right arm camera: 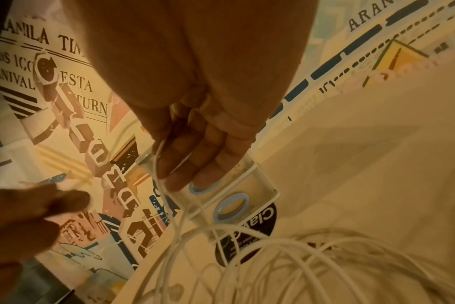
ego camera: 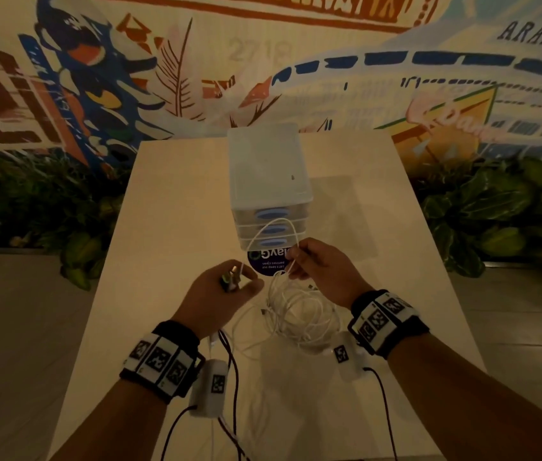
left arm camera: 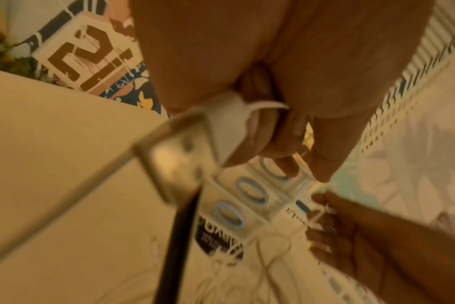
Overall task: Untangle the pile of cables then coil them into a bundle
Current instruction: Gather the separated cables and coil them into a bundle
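A tangle of white cables point(ego camera: 299, 314) lies on the white table point(ego camera: 170, 207) between my hands; it also shows as a pile of loops point(right arm camera: 312, 267) in the right wrist view. My left hand point(ego camera: 229, 284) grips several cable plugs point(ego camera: 231, 277), one a white plug with a metal end point(left arm camera: 221, 131), and dark and white cables trail down from it. My right hand point(ego camera: 313, 264) pinches a white cable strand point(ego camera: 291, 264) that arches up in a loop point(ego camera: 276, 226) before the drawers. That white strand point(right arm camera: 159, 170) runs past my fingers.
A clear plastic drawer unit point(ego camera: 269, 181) with blue oval handles stands at the table's middle, a dark round sticker point(ego camera: 268, 262) on the table before it. Leafy plants point(ego camera: 495, 211) flank the table on both sides. A painted mural wall stands behind.
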The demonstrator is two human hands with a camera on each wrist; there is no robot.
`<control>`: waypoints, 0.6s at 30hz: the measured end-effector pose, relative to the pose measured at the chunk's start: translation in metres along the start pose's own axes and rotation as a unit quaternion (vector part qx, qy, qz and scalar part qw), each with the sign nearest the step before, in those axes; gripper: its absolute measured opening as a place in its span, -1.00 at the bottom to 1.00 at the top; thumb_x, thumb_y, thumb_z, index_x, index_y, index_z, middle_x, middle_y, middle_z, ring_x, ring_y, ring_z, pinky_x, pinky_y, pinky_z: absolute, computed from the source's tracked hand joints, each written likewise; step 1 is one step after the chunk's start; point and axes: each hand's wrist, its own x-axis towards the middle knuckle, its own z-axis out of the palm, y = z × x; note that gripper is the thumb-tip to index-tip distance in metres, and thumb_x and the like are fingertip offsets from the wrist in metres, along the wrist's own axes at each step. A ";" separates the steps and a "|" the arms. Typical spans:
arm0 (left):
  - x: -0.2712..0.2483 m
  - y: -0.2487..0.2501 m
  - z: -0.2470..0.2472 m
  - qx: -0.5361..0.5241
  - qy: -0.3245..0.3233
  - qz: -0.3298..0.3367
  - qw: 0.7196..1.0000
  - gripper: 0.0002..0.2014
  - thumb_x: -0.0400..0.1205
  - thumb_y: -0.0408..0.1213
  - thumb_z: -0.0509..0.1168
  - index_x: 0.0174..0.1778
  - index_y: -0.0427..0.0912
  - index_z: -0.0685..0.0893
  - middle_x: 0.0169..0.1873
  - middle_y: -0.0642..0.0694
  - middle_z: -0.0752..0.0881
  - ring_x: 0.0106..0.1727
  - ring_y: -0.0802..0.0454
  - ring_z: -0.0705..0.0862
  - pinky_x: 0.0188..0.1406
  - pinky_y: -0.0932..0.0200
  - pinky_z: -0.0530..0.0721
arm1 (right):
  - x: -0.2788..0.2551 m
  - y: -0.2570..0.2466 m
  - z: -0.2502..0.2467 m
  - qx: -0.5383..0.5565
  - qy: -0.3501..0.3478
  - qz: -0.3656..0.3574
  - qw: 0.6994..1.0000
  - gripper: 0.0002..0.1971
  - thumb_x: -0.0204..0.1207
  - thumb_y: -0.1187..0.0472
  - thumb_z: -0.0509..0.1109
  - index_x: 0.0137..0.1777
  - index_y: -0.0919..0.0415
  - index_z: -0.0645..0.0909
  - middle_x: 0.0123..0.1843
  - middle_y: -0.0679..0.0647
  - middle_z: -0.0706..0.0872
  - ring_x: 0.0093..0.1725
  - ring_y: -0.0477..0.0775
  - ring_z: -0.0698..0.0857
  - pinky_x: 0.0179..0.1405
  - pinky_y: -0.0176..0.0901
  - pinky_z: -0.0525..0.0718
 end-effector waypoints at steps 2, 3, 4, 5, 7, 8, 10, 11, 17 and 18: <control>0.004 -0.005 0.014 0.041 -0.014 -0.014 0.999 -0.85 0.58 0.10 0.47 -0.10 0.14 0.73 -0.48 0.10 0.61 -0.47 0.21 0.54 -0.32 0.23 0.52 | 0.001 -0.006 0.003 -0.008 0.001 -0.012 1.000 -0.79 0.78 0.09 0.30 0.09 0.20 0.69 -0.15 0.12 0.85 -0.13 0.03 0.84 -0.07 -0.29 0.73; 0.007 -0.006 0.020 0.048 -0.018 -0.021 0.998 -0.81 0.56 0.15 0.47 -0.06 0.15 0.73 -0.40 0.13 0.66 -0.39 0.26 0.60 -0.29 0.26 0.52 | 0.002 -0.008 0.004 -0.015 -0.003 -0.018 1.000 -0.79 0.76 0.08 0.32 0.09 0.20 0.70 -0.16 0.10 0.86 -0.13 0.00 0.84 -0.04 -0.28 0.74; 0.009 -0.006 0.024 0.052 -0.022 -0.027 0.998 -0.76 0.56 0.18 0.45 -0.04 0.14 0.73 -0.33 0.17 0.70 -0.32 0.30 0.64 -0.28 0.31 0.51 | 0.003 -0.010 0.005 -0.022 -0.008 -0.024 0.999 -0.80 0.75 0.08 0.34 0.09 0.19 0.70 -0.17 0.07 0.86 -0.13 -0.03 0.84 0.00 -0.24 0.75; 0.011 -0.006 0.028 0.063 -0.024 -0.027 0.997 -0.75 0.56 0.20 0.44 -0.04 0.13 0.73 -0.31 0.19 0.71 -0.29 0.31 0.65 -0.29 0.32 0.49 | 0.003 -0.011 0.006 -0.029 -0.015 -0.031 0.999 -0.82 0.74 0.08 0.37 0.08 0.19 0.70 -0.18 0.05 0.86 -0.13 -0.04 0.84 0.04 -0.19 0.77; 0.015 -0.005 0.034 0.089 -0.022 -0.014 0.996 -0.81 0.61 0.18 0.39 -0.12 0.17 0.72 -0.36 0.17 0.70 -0.31 0.27 0.64 -0.30 0.25 0.47 | 0.004 -0.011 0.008 -0.045 -0.024 -0.045 0.998 -0.86 0.71 0.09 0.41 0.05 0.15 0.71 -0.18 0.00 0.86 -0.12 -0.06 0.84 0.09 -0.11 0.78; 0.016 -0.007 0.036 0.098 -0.020 -0.010 0.995 -0.82 0.64 0.16 0.37 -0.16 0.18 0.70 -0.39 0.15 0.68 -0.34 0.24 0.62 -0.30 0.22 0.46 | 0.003 -0.011 0.010 -0.054 -0.027 -0.051 0.997 -0.88 0.70 0.09 0.42 0.04 0.12 0.71 -0.17 -0.02 0.86 -0.11 -0.08 0.84 0.10 -0.11 0.78; 0.018 -0.013 0.037 0.114 -0.013 -0.003 0.993 -0.80 0.67 0.12 0.34 -0.18 0.15 0.72 -0.40 0.10 0.67 -0.35 0.19 0.60 -0.32 0.18 0.45 | 0.003 -0.010 0.011 -0.058 -0.028 -0.056 0.996 -0.91 0.70 0.10 0.43 0.02 0.08 0.71 -0.17 -0.06 0.86 -0.11 -0.09 0.85 0.10 -0.09 0.78; 0.019 -0.015 0.038 0.122 -0.008 0.003 0.993 -0.79 0.68 0.12 0.34 -0.16 0.11 0.73 -0.39 0.08 0.68 -0.34 0.16 0.61 -0.32 0.17 0.44 | 0.002 -0.010 0.011 -0.053 -0.027 -0.057 0.997 -0.92 0.70 0.11 0.43 0.01 0.06 0.71 -0.17 -0.07 0.86 -0.11 -0.09 0.85 0.10 -0.09 0.79; 0.016 -0.010 0.043 0.136 0.000 0.012 0.991 -0.85 0.61 0.16 0.42 -0.20 0.32 0.60 -0.53 0.20 0.61 -0.42 0.31 0.62 -0.42 0.34 0.40 | -0.002 -0.005 0.011 -0.052 -0.021 -0.061 0.997 -0.91 0.70 0.07 0.42 0.00 0.02 0.73 -0.18 -0.11 0.86 -0.09 -0.12 0.84 0.09 -0.08 0.77; 0.017 -0.011 0.044 0.136 0.001 0.013 0.991 -0.82 0.63 0.14 0.40 -0.26 0.32 0.58 -0.52 0.17 0.61 -0.42 0.24 0.60 -0.40 0.27 0.41 | -0.002 -0.005 0.011 -0.057 -0.021 -0.065 0.996 -0.91 0.71 0.06 0.42 0.02 0.02 0.73 -0.15 -0.12 0.86 -0.07 -0.14 0.84 0.10 -0.10 0.77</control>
